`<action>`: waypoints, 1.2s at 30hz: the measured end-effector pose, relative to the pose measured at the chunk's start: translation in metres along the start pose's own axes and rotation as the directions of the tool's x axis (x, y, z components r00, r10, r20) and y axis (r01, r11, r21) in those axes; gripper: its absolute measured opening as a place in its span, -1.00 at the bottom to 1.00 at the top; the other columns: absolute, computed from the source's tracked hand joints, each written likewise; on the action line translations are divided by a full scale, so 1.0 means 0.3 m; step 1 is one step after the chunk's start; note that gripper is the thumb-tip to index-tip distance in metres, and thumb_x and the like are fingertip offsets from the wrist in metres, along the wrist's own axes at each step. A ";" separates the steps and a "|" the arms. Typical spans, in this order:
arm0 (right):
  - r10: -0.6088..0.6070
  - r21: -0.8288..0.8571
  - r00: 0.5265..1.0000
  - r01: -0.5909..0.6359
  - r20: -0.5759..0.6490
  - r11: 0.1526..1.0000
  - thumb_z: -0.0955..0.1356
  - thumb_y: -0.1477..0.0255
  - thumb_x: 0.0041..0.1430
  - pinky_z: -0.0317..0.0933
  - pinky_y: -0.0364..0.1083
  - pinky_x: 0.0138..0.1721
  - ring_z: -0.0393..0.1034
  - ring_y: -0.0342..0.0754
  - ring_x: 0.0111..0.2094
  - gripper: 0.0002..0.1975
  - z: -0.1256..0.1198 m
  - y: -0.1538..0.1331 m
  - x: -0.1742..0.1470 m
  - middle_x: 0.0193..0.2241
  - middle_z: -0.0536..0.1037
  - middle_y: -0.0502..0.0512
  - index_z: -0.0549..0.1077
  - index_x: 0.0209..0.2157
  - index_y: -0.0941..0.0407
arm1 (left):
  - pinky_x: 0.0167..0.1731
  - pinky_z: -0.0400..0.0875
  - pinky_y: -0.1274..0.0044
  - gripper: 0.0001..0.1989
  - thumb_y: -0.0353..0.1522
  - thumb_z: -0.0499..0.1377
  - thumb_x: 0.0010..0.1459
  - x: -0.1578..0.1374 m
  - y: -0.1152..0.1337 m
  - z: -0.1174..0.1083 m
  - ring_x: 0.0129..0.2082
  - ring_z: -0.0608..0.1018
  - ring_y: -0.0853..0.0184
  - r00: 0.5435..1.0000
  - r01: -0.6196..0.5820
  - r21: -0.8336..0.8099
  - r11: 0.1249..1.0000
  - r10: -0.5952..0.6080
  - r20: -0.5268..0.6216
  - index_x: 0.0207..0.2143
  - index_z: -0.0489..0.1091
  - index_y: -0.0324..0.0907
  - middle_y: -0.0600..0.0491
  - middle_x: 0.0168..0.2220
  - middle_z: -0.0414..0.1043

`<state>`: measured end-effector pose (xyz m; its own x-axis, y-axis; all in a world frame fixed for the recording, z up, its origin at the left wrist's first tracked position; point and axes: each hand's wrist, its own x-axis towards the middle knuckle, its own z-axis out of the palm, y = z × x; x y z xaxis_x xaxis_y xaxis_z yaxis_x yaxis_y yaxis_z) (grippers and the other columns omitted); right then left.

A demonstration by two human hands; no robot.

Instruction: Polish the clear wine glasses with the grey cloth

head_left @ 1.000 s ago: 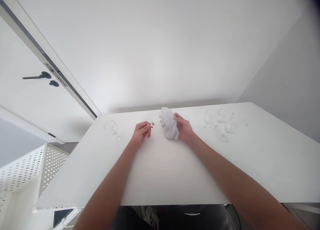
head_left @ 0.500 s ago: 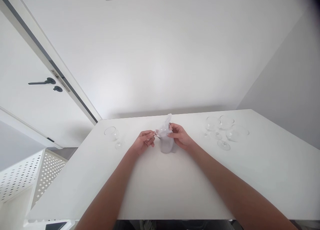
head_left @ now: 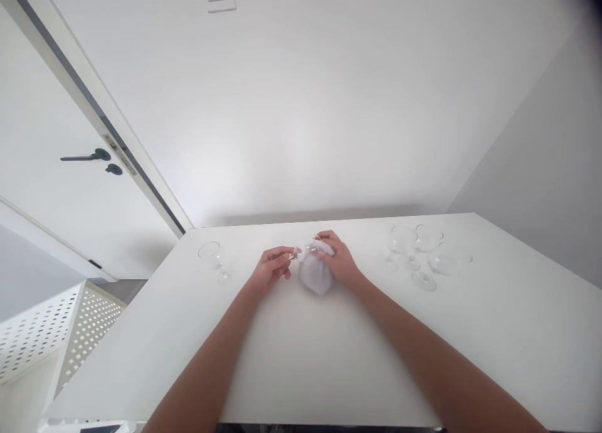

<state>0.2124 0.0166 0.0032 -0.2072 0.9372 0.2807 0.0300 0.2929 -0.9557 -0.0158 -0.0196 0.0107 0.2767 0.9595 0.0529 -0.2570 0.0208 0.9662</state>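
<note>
At the middle of the white table, my left hand (head_left: pixel 273 267) pinches the narrow end of a clear wine glass (head_left: pixel 298 254). The glass is tilted on its side, its bowl towards the right. My right hand (head_left: pixel 337 257) is closed round a thin whitish cloth (head_left: pixel 316 275) at the bowl. Most of the bowl is hidden by the cloth and fingers; a bit of rim shows above them. The cloth hangs down below the right fingers, slightly blurred. Whether part of it is inside the bowl I cannot tell.
One wine glass (head_left: pixel 214 257) stands on the table (head_left: pixel 320 364) to the left. Several wine glasses (head_left: pixel 442 260) stand close together on the right. A wall (head_left: pixel 301 106) rises behind the table. White perforated panels (head_left: pixel 87 332) and a door (head_left: pixel 47 188) are at the left.
The cloth's upper tip no longer sticks up; the cloth is bunched lower under my right hand, which has shifted over it. My left hand keeps its hold. The view has shifted slightly.
</note>
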 end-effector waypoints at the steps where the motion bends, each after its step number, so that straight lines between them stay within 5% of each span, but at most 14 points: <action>1: 0.089 0.136 0.995 -0.083 -0.040 0.987 0.47 0.09 0.12 0.29 0.16 0.07 0.40 0.16 -0.01 -0.68 0.000 -0.004 0.000 -0.04 0.51 0.16 0.57 -0.23 0.02 | -0.49 0.39 0.52 -0.67 -0.18 0.36 0.14 0.000 -0.002 0.004 -0.55 0.17 0.49 1.000 -0.014 0.042 0.999 0.015 -0.004 -0.15 0.62 -0.22 0.06 -0.47 0.35; 4: 0.266 0.499 0.962 -0.261 0.062 0.827 0.38 -0.02 0.23 0.40 0.15 -0.07 0.50 0.15 -0.09 -0.57 -0.003 -0.033 -0.011 0.00 0.56 0.20 0.50 -0.05 -0.01 | -0.46 0.45 0.48 -0.67 -0.14 0.33 0.17 -0.003 -0.010 0.014 -0.54 0.29 0.47 0.998 -0.057 0.230 0.971 0.054 0.019 -0.17 0.61 -0.20 0.00 -0.36 0.46; 7: 0.171 0.529 0.973 -0.227 0.154 0.818 0.34 -0.02 0.27 0.42 0.18 -0.07 0.52 0.17 -0.07 -0.57 -0.018 -0.070 -0.029 0.06 0.56 0.21 0.50 -0.02 0.00 | -0.50 0.42 0.50 -0.66 -0.11 0.29 0.20 -0.006 -0.016 0.020 -0.56 0.41 0.45 0.997 -0.072 0.390 0.918 0.059 0.046 -0.17 0.60 -0.19 0.02 -0.38 0.45; 11: -0.198 0.158 0.950 0.163 0.242 0.974 0.39 0.14 0.29 0.29 0.25 0.13 0.46 0.19 0.04 -0.74 -0.045 -0.082 -0.037 0.03 0.59 0.18 0.62 -0.18 -0.01 | -0.54 0.37 0.54 -0.67 -0.10 0.30 0.19 -0.005 -0.016 0.023 -0.61 0.41 0.46 0.998 -0.058 0.437 0.898 0.063 0.004 -0.25 0.58 -0.20 0.08 -0.47 0.40; 15: -0.478 -0.111 0.783 0.558 0.399 0.822 0.44 0.25 0.24 0.16 0.31 0.23 0.38 0.21 0.14 -0.90 -0.046 -0.061 -0.024 0.10 0.57 0.11 0.65 -0.29 -0.08 | -0.53 0.39 0.54 -0.68 -0.12 0.32 0.16 0.003 -0.016 0.014 -0.58 0.44 0.44 0.994 -0.068 0.412 0.909 0.099 -0.053 -0.30 0.56 -0.22 0.06 -0.44 0.44; 18: -0.529 -0.217 0.695 0.683 0.486 0.698 0.48 0.29 0.20 0.02 0.36 0.32 0.33 0.20 0.23 -0.92 -0.035 -0.059 -0.016 0.19 0.50 0.05 0.65 -0.24 -0.14 | -0.54 0.37 0.55 -0.69 -0.13 0.33 0.16 0.010 -0.024 -0.001 -0.60 0.43 0.46 0.982 -0.073 0.365 0.928 0.131 -0.136 -0.34 0.54 -0.22 0.07 -0.43 0.44; 20: -0.511 -0.246 0.686 0.691 0.518 0.679 0.48 0.28 0.20 -0.10 0.39 0.37 0.26 0.21 0.29 -0.91 -0.029 -0.064 -0.016 0.21 0.48 0.01 0.64 -0.23 -0.17 | -0.55 0.36 0.54 -0.69 -0.13 0.33 0.16 0.013 -0.028 -0.008 -0.62 0.41 0.48 0.979 -0.079 0.333 0.940 0.137 -0.152 -0.36 0.51 -0.22 0.08 -0.45 0.42; 22: -0.484 -0.250 0.719 0.654 0.499 0.714 0.49 0.26 0.18 -0.12 0.41 0.37 0.22 0.23 0.31 -0.91 -0.024 -0.065 -0.018 0.19 0.49 0.01 0.64 -0.24 -0.17 | -0.53 0.36 0.54 -0.69 -0.13 0.33 0.17 0.011 -0.027 -0.009 -0.62 0.42 0.47 0.982 -0.090 0.323 0.942 0.138 -0.128 -0.38 0.50 -0.22 0.10 -0.47 0.40; 25: -0.425 -0.218 0.836 0.513 0.348 0.830 0.48 0.18 0.19 0.14 0.33 0.26 0.35 0.23 0.19 -0.84 -0.015 -0.054 -0.024 0.13 0.53 0.10 0.64 -0.20 -0.15 | -0.52 0.36 0.54 -0.69 -0.13 0.32 0.17 0.002 -0.017 0.002 -0.60 0.43 0.46 0.988 -0.102 0.353 0.930 0.136 -0.070 -0.40 0.50 -0.22 0.11 -0.50 0.37; 29: -0.061 0.120 0.976 0.036 0.211 0.992 0.34 0.04 0.31 0.45 0.15 -0.14 0.54 0.14 -0.16 -0.62 0.002 -0.035 -0.028 -0.09 0.61 0.22 0.61 -0.10 0.00 | -0.52 0.41 0.52 -0.69 -0.14 0.32 0.18 -0.012 -0.002 0.021 -0.57 0.42 0.46 0.990 -0.124 0.348 0.929 0.141 -0.022 -0.38 0.52 -0.23 0.03 -0.39 0.46; 32: 0.207 0.447 0.933 -0.325 0.294 0.834 0.28 -0.02 0.32 0.48 0.10 -0.35 0.58 0.15 -0.28 -0.49 0.015 -0.029 -0.028 -0.18 0.64 0.27 0.56 -0.05 0.10 | -0.48 0.48 0.47 -0.70 -0.14 0.32 0.19 -0.014 0.001 0.023 -0.52 0.46 0.42 0.981 -0.161 0.314 0.936 0.187 -0.054 -0.35 0.54 -0.22 0.00 -0.35 0.47; 34: 0.255 0.534 0.902 -0.415 0.350 0.736 0.28 -0.03 0.32 0.51 0.12 -0.28 0.60 0.17 -0.23 -0.46 0.027 -0.034 -0.029 -0.14 0.64 0.29 0.54 -0.01 0.11 | -0.42 0.53 0.43 -0.70 -0.13 0.31 0.20 -0.011 -0.001 0.020 -0.48 0.50 0.38 0.967 -0.192 0.305 0.933 0.234 -0.105 -0.30 0.56 -0.22 0.00 -0.36 0.46; 36: 0.226 0.564 0.910 -0.396 0.348 0.725 0.25 -0.02 0.34 0.50 0.14 -0.12 0.59 0.17 -0.10 -0.47 0.044 -0.046 -0.033 -0.05 0.62 0.28 0.51 0.05 0.09 | -0.35 0.58 0.39 -0.69 -0.12 0.32 0.19 -0.006 -0.006 0.019 -0.44 0.51 0.36 0.944 -0.215 0.290 0.932 0.275 -0.184 -0.26 0.56 -0.20 0.01 -0.34 0.45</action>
<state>0.2012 0.0007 0.0124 -0.5220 0.8529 0.0083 -0.4475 -0.2655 -0.8540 -0.0106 -0.0230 0.0102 0.0206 0.9629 0.2692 -0.0304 -0.2686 0.9628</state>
